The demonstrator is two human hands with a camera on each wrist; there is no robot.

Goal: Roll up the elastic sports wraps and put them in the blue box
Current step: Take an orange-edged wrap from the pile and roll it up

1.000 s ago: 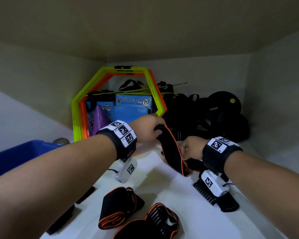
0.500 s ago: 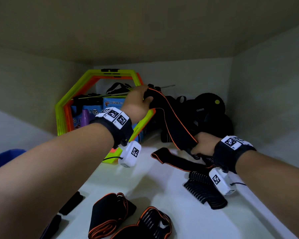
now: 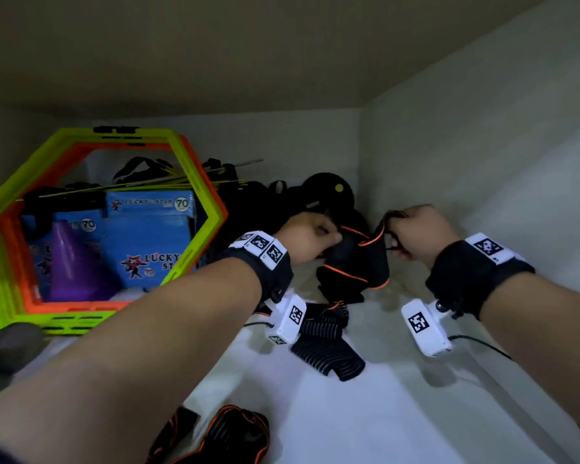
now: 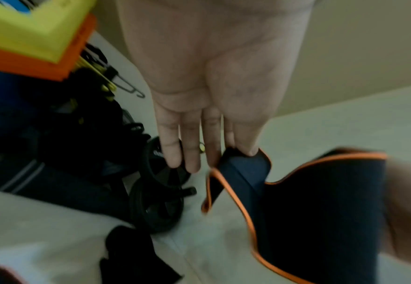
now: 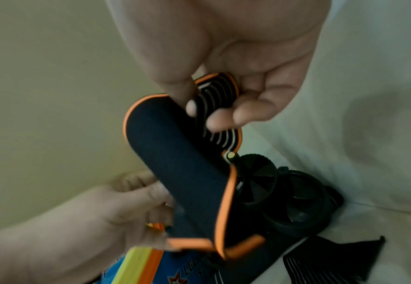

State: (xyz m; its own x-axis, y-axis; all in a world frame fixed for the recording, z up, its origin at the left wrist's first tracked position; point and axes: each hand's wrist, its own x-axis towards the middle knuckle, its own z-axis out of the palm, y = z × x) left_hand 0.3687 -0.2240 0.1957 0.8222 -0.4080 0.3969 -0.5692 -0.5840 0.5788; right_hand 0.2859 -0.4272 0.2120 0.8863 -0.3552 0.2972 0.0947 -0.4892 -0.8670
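A black elastic wrap (image 3: 359,262) with orange trim hangs in a slack loop between my two hands, above the back of the white shelf (image 3: 365,413). My left hand (image 3: 310,236) pinches one end; in the left wrist view the thumb and forefinger of my left hand (image 4: 236,151) pinch the wrap (image 4: 320,211) while the other fingers stay straight. My right hand (image 3: 412,234) holds the other end; the wrist view shows my right hand (image 5: 206,111) pinching the striped end of the wrap (image 5: 175,163). The blue box is out of view.
Another striped black wrap (image 3: 329,349) lies on the shelf below my hands, and folded wraps (image 3: 235,437) lie at the front edge. Green and orange hexagon rings (image 3: 198,185), blue cartons (image 3: 154,236), a purple cone (image 3: 71,262) and black wheels (image 3: 329,192) fill the back. A wall stands close on the right.
My left hand has come down from its raised position and my right hand has risen and moved right. The wrap, stretched long before, now hangs short and slack between them.
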